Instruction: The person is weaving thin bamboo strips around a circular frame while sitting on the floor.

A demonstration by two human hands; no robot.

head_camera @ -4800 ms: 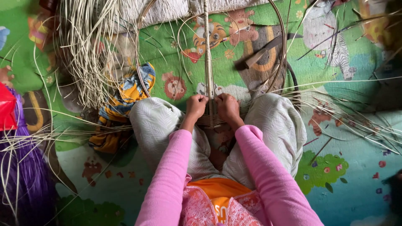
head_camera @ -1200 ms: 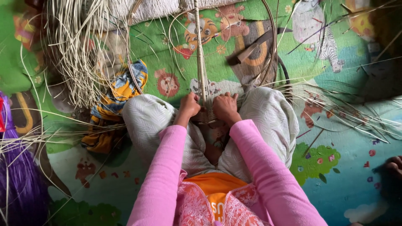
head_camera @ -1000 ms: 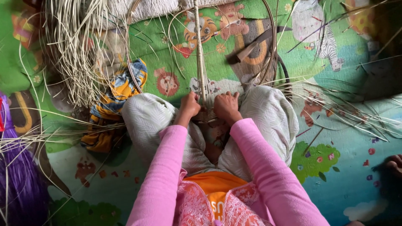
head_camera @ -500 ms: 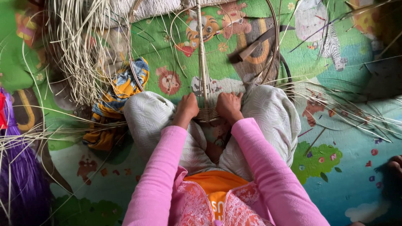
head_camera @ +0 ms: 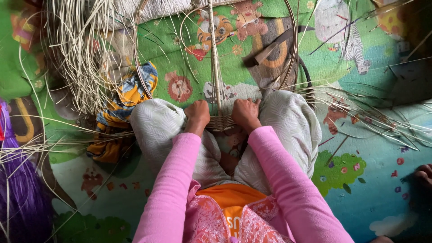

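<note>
The left hand (head_camera: 198, 116) and right hand (head_camera: 245, 112) were both clenched on the woven cane base (head_camera: 220, 122), which lay between the person's knees. A cane rib (head_camera: 214, 58) ran from it to the far side over the animal-print floor mat (head_camera: 369, 180). Loose cane strips (head_camera: 81, 54) lay far left, beside a striped cloth (head_camera: 121, 112).
</note>
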